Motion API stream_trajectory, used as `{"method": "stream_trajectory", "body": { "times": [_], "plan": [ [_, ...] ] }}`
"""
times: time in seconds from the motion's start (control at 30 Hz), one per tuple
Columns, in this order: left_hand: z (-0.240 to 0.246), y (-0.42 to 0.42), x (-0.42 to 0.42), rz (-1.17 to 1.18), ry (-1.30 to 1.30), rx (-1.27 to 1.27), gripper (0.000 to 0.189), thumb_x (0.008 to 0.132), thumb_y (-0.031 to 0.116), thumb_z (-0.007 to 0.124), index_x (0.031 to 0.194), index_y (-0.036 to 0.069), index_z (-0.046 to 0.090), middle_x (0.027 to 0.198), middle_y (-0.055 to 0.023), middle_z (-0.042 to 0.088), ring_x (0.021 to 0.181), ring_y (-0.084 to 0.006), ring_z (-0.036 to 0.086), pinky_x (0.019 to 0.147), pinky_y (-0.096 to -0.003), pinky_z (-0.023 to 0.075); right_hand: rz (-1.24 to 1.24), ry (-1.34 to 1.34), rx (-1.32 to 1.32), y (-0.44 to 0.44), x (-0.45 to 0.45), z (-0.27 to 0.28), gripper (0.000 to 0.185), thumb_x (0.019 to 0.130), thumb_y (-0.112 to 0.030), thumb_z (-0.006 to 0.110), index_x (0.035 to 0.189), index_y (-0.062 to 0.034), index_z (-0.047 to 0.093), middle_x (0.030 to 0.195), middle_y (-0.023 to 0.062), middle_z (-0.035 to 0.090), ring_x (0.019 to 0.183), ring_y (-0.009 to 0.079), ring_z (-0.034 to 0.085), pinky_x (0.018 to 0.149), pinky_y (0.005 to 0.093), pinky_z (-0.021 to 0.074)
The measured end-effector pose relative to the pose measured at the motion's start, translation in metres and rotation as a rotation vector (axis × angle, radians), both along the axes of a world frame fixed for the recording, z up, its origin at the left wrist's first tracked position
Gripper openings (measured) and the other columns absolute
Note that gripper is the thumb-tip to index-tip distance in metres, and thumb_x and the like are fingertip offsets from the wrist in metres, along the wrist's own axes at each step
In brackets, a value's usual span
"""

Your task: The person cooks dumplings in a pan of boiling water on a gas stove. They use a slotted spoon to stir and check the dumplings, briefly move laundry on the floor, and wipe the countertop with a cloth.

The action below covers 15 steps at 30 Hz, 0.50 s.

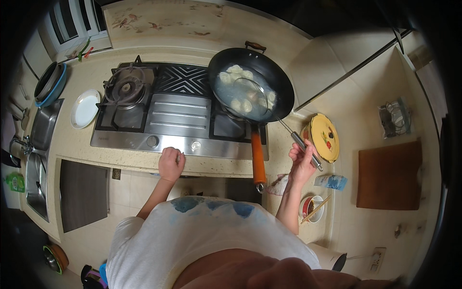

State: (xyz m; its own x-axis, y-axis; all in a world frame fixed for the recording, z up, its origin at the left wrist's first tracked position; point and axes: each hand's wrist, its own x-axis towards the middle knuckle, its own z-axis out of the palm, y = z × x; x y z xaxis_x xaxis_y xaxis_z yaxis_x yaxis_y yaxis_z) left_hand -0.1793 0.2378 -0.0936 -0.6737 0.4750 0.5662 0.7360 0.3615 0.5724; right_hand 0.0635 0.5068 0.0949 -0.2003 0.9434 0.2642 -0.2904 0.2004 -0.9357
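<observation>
My right hand [303, 159] grips the metal handle of a skimmer [298, 139]. Its round head dips into cloudy liquid in a black wok [283, 81], among several pale dumplings [236, 105]. The wok stands over the right burner, its long orange-brown handle [257, 153] pointing towards me. Loosely curled, my left hand [171, 163] rests at the front edge of the gas cooktop [173, 144], near a control knob [152, 141]. I see nothing held in it.
Right of the wok are a yellow lidded pot [323, 139], a blue-and-white packet [331, 182] and a bowl [322, 216] with chopsticks [316, 208] across it. A white plate [86, 110] lies left of the cooktop. Beyond are stacked basins [54, 86] and a sink [42, 126].
</observation>
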Motion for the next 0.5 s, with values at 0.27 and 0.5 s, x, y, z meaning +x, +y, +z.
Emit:
{"method": "stream_trajectory", "body": {
  "times": [0.27, 0.5],
  "plan": [
    [-0.001, 0.001, 0.0, 0.004, 0.004, -0.015, 0.012, 0.079, 0.008, 0.071, 0.077, 0.008, 0.059, 0.082, -0.01, 0.057, 0.081, -0.0317, 0.058, 0.068, -0.043, 0.0489, -0.045, 0.092, -0.165, 0.014, 0.01, -0.006, 0.042, 0.105, -0.036, 0.054, 0.119, 0.0022, 0.061, 0.087, 0.0187, 0.072, 0.064, 0.0168, 0.068, 0.057, 0.0259, 0.059],
    [0.001, 0.001, 0.002, 0.024, -0.011, -0.031, 0.013, 0.08, 0.008, 0.071, 0.077, 0.007, 0.058, 0.081, -0.0103, 0.057, 0.081, -0.0319, 0.058, 0.068, -0.043, 0.0487, -0.007, 0.242, -0.314, 0.023, 0.017, -0.018, 0.043, 0.106, -0.04, 0.049, 0.118, 0.0004, 0.058, 0.081, 0.018, 0.07, 0.061, 0.0184, 0.067, 0.054, 0.0268, 0.0575]
  ]
}}
